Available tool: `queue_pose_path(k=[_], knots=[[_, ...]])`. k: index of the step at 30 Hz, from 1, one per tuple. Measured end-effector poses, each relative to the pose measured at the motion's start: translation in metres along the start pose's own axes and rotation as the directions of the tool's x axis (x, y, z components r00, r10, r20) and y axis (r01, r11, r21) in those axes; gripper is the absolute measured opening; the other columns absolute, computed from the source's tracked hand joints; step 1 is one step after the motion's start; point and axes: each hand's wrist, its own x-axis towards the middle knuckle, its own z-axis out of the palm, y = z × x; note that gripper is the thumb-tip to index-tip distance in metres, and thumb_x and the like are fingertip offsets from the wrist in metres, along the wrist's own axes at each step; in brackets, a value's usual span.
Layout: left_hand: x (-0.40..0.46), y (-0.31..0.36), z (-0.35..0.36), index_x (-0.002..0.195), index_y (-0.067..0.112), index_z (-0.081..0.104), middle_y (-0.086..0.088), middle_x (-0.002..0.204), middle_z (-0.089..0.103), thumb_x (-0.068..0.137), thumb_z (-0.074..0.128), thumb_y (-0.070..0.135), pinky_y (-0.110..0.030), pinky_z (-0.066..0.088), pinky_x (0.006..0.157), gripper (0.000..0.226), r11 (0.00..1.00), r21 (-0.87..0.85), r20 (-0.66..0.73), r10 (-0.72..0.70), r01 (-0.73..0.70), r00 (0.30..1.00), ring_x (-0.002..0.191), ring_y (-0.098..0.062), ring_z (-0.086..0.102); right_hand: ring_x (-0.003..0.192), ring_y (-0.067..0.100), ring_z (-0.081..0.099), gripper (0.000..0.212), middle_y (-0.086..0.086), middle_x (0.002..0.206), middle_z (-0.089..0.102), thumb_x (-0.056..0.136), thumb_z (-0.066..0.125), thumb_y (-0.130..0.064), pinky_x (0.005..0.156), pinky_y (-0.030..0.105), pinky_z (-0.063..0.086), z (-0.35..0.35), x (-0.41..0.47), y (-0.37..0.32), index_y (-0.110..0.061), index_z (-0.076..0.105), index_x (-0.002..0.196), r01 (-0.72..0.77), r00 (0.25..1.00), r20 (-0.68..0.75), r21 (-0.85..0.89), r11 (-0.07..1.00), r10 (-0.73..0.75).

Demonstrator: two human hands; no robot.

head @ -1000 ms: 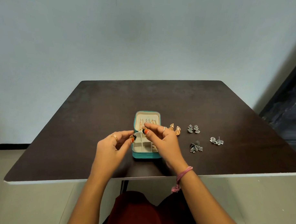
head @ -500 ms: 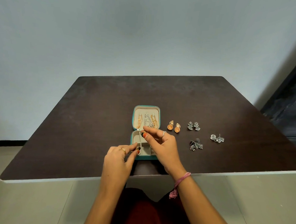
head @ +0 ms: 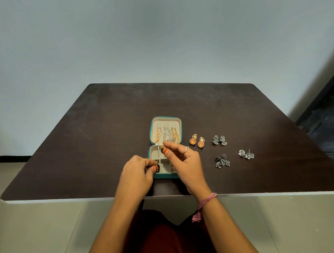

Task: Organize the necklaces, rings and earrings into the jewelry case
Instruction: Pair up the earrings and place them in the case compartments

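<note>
One small teal jewelry case (head: 164, 175) lies open near the front middle of the dark brown table (head: 105, 133), its long axis running away from the person, lid (head: 165, 130) laid flat at the far end. The lining is cream and soft-looking. Three chains hang side by side in the lid: a gold chain (head: 158, 135) on the left, a silver chain (head: 166, 135) in the middle, another gold one (head: 175, 135) on the right. The near half is split into small square compartments.

The left hand (head: 136, 174) pinches one small dark round earring (head: 157, 167) at the case's near-left edge. The right hand (head: 182, 161) pinches a matching dark earring (head: 163, 150) between thumb and forefinger over the far-left compartment, its other fingers loosely curled.

To the right of the case, four pairs of earrings lie on the bare table: one orange-and-gold dome-shaped pair (head: 197, 141) just beside the lid, then three silver filigree pairs, one (head: 219, 140) farther right, one (head: 222, 162) nearer the person, one (head: 246, 154) farthest right.

A pink thread band (head: 205, 203) circles the right wrist.
</note>
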Motion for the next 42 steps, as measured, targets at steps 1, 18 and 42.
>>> queue_pose_path(k=[1, 18, 42], knots=[[0.001, 0.001, -0.001, 0.111, 0.025, 0.068, 0.008, 0.102, 0.046, 0.093, 0.058, 0.026, -0.018, 0.036, 0.075, 0.02, 1.0, 0.012, 0.014, -0.01, 0.01, 1.0, 0.09, -0.006, 0.048, 0.11, 0.008, 0.063, 0.026, -0.002, 0.113, 0.07, 0.088, 0.065, -0.008, 0.092, 0.027, 0.052, 0.0, 0.0, 0.0, -0.026, 0.069, 0.107, -0.001, 1.0, 0.001, 0.0, 1.0, 0.001], [0.008, -0.009, 0.006, 0.091, 0.02, 0.062, 0.003, 0.09, 0.066, 0.084, 0.067, 0.012, -0.02, 0.05, 0.067, 0.012, 0.859, -0.468, -0.016, -0.241, 0.206, 0.97, 0.078, -0.005, 0.061, 0.107, 0.009, 0.064, 0.021, -0.003, 0.109, 0.072, 0.09, 0.063, -0.014, 0.095, 0.035, 0.051, -0.006, 0.008, -0.001, -0.024, 0.072, 0.107, -0.007, 0.989, 0.145, -0.191, 0.982, 0.035], [0.009, -0.027, 0.006, 0.094, 0.016, 0.07, -0.004, 0.087, 0.073, 0.084, 0.071, 0.011, -0.031, 0.056, 0.079, 0.011, 0.704, -0.664, 0.085, -0.262, 0.25, 0.961, 0.084, -0.015, 0.069, 0.102, 0.016, 0.056, 0.023, -0.004, 0.106, 0.066, 0.092, 0.057, -0.025, 0.087, 0.033, 0.046, 0.013, 0.012, -0.009, -0.027, 0.069, 0.112, 0.268, 0.942, 0.332, -0.831, 0.488, 0.049]])
